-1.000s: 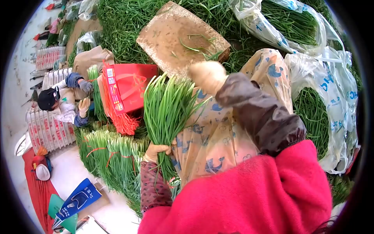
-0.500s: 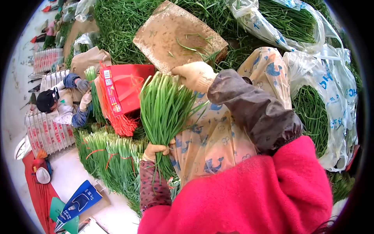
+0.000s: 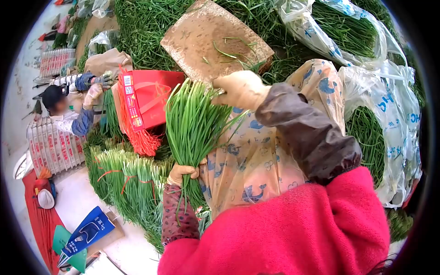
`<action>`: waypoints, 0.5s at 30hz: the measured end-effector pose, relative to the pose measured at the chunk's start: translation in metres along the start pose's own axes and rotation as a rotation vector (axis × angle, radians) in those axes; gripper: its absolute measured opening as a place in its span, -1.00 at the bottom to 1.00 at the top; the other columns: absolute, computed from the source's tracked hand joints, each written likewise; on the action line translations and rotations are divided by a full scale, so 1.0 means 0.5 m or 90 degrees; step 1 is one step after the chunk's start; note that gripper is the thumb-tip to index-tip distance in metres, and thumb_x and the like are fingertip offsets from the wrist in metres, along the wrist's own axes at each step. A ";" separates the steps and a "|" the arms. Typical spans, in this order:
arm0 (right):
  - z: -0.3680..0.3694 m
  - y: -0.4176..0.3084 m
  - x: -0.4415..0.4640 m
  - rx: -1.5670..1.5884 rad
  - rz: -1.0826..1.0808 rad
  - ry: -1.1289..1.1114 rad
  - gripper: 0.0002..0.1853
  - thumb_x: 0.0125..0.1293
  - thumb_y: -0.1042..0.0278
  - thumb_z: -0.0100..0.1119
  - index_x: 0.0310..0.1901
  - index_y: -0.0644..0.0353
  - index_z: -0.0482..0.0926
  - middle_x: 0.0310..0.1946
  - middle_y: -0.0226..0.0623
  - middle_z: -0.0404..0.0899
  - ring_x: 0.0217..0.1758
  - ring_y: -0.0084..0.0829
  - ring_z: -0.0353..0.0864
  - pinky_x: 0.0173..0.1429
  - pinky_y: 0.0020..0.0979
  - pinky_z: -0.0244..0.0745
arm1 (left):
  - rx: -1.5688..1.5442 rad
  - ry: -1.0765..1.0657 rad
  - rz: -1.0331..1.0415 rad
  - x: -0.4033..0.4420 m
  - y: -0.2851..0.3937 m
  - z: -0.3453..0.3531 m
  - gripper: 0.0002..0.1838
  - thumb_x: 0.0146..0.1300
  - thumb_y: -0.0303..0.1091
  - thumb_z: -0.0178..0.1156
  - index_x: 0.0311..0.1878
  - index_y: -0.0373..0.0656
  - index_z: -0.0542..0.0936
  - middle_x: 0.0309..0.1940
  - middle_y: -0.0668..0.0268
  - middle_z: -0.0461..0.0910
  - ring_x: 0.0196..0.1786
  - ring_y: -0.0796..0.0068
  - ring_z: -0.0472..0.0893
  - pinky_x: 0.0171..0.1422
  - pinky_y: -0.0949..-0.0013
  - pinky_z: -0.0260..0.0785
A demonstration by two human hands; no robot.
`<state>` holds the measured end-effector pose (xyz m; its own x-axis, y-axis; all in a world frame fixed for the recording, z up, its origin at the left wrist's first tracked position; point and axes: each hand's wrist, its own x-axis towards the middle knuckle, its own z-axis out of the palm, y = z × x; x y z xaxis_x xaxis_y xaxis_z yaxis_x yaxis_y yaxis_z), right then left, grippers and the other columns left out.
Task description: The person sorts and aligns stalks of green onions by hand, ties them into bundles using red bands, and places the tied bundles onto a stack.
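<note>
My left hand, in a tan glove, is closed round the lower part of a bunch of garlic chives. The bunch stands roughly upright, pale cut ends at the top, with thin leaf tips hanging below my fist. Beside those pale ends is my gloved right hand, its fingers curved and somewhat smeared by motion. Whether it pinches any stalks I cannot make out. A whale-patterned plastic apron covers my lap behind the bunch.
A worn board with loose leaves lies ahead among heaped chives. Left of my bunch are a red box with red ties and tied bundles. Plastic bags of chives stand right. Another person works at far left.
My right hand has shifted slightly up and right from the bunch's top, fingers loosening. My left hand keeps its hold. The other person's hands have moved up, and the view has shifted slightly.
</note>
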<state>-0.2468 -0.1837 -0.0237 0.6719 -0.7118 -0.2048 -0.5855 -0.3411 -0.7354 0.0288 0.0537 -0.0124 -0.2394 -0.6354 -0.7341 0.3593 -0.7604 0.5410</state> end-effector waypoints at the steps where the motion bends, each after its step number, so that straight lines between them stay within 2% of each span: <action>1: 0.007 -0.011 0.003 -0.019 0.004 -0.022 -0.60 0.20 -0.10 0.21 -0.18 0.08 0.64 -0.34 -0.12 0.65 -0.19 -0.07 0.65 -0.08 -0.14 0.51 | -0.007 0.014 0.010 -0.002 0.003 0.007 -0.45 -0.07 -0.42 0.35 0.04 -0.49 0.53 -0.11 0.02 0.64 -0.59 0.45 0.45 -0.49 0.41 0.32; 2: 0.019 -0.018 0.005 -0.014 -0.055 0.035 -0.67 0.25 -0.01 0.15 -0.24 0.10 0.63 -0.42 -0.12 0.63 -0.26 -0.05 0.65 -0.20 -0.10 0.51 | -0.005 0.015 0.008 -0.002 0.004 0.004 -0.45 -0.07 -0.42 0.35 0.04 -0.49 0.53 -0.11 0.02 0.64 -0.59 0.45 0.45 -0.49 0.41 0.32; 3: 0.022 -0.016 0.007 -0.013 -0.055 0.035 -0.67 0.25 -0.01 0.15 -0.24 0.10 0.63 -0.42 -0.12 0.63 -0.26 -0.05 0.65 -0.20 -0.10 0.51 | 0.004 0.003 -0.001 -0.001 0.001 -0.002 -0.44 -0.07 -0.43 0.35 0.05 -0.49 0.52 -0.09 0.02 0.63 -0.58 0.46 0.45 -0.48 0.41 0.32; 5: 0.020 -0.018 0.008 -0.098 -0.105 0.017 -0.76 0.27 0.12 0.12 -0.23 0.09 0.64 -0.41 -0.14 0.64 -0.29 -0.11 0.66 -0.24 -0.15 0.55 | 0.010 -0.006 -0.010 -0.004 -0.004 -0.009 -0.44 -0.07 -0.43 0.35 0.05 -0.49 0.52 -0.07 0.01 0.63 -0.58 0.46 0.45 -0.47 0.41 0.33; 6: 0.013 -0.006 0.030 -0.139 -0.069 -0.042 -0.80 0.28 0.23 0.03 -0.32 0.12 0.60 -0.49 -0.19 0.62 -0.38 -0.13 0.66 -0.31 -0.19 0.56 | 0.003 -0.003 -0.011 -0.005 -0.005 -0.012 -0.43 -0.07 -0.43 0.35 0.06 -0.49 0.51 -0.06 0.01 0.62 -0.57 0.46 0.46 -0.46 0.41 0.33; 7: 0.002 0.018 0.064 -0.165 0.046 -0.077 -0.80 0.27 0.29 0.00 -0.28 0.12 0.63 -0.47 -0.20 0.64 -0.39 -0.19 0.66 -0.32 -0.25 0.59 | -0.006 0.000 -0.011 -0.005 -0.010 -0.013 -0.43 -0.07 -0.43 0.35 0.07 -0.49 0.51 -0.05 0.01 0.62 -0.57 0.46 0.46 -0.46 0.41 0.33; 9: -0.041 0.075 0.052 -0.102 0.159 0.140 -0.75 0.33 0.20 -0.01 -0.17 0.06 0.65 -0.34 -0.23 0.68 -0.26 -0.20 0.69 -0.13 -0.25 0.59 | -0.026 0.007 -0.001 -0.008 -0.015 -0.005 -0.42 -0.07 -0.43 0.36 0.07 -0.48 0.51 -0.05 0.01 0.62 -0.57 0.47 0.46 -0.46 0.41 0.32; 10: -0.089 0.082 0.044 -0.093 0.255 0.086 -0.71 0.34 0.16 -0.02 -0.10 0.06 0.64 -0.28 -0.22 0.68 -0.18 -0.17 0.68 -0.04 -0.23 0.56 | -0.040 0.015 0.006 -0.009 -0.015 -0.004 -0.41 -0.07 -0.43 0.36 0.08 -0.48 0.51 -0.06 0.01 0.62 -0.57 0.47 0.46 -0.46 0.41 0.32; 11: -0.077 0.150 0.051 -0.135 0.260 0.095 -0.73 0.33 0.20 0.00 -0.08 0.06 0.64 -0.27 -0.17 0.68 -0.17 -0.11 0.67 -0.06 -0.19 0.56 | -0.042 0.018 0.013 -0.007 -0.018 -0.009 -0.41 -0.07 -0.43 0.36 0.08 -0.48 0.51 -0.06 0.01 0.62 -0.57 0.47 0.46 -0.46 0.41 0.32; 13: -0.070 0.177 0.008 -0.258 0.238 0.004 -0.77 0.15 0.26 0.13 -0.19 0.10 0.65 -0.34 -0.11 0.65 -0.20 -0.05 0.66 -0.13 -0.09 0.55 | -0.017 -0.004 0.009 -0.004 -0.024 -0.024 -0.41 -0.06 -0.38 0.36 0.08 -0.47 0.52 -0.06 0.03 0.63 -0.58 0.48 0.44 -0.46 0.42 0.30; 14: -0.046 0.169 -0.030 -0.243 0.192 0.036 -0.78 0.09 0.26 0.15 -0.29 0.15 0.66 -0.36 -0.09 0.65 -0.21 -0.05 0.66 -0.15 -0.09 0.55 | -0.007 -0.010 0.008 -0.004 -0.021 -0.021 -0.41 -0.05 -0.36 0.35 0.09 -0.46 0.52 -0.05 0.04 0.62 -0.58 0.49 0.44 -0.45 0.42 0.29; 15: -0.027 0.165 -0.037 -0.248 0.147 -0.065 -0.74 0.08 0.21 0.21 -0.25 0.12 0.73 -0.41 -0.13 0.69 -0.37 -0.18 0.70 -0.25 -0.26 0.61 | 0.003 -0.015 0.008 -0.004 -0.018 -0.017 -0.41 -0.05 -0.34 0.34 0.09 -0.46 0.53 -0.04 0.06 0.62 -0.58 0.50 0.43 -0.44 0.42 0.29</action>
<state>-0.3139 -0.2069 -0.0717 0.5341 -0.7386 -0.4114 -0.8384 -0.3999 -0.3704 0.0340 0.0629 -0.0193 -0.2558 -0.6482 -0.7172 0.3583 -0.7526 0.5524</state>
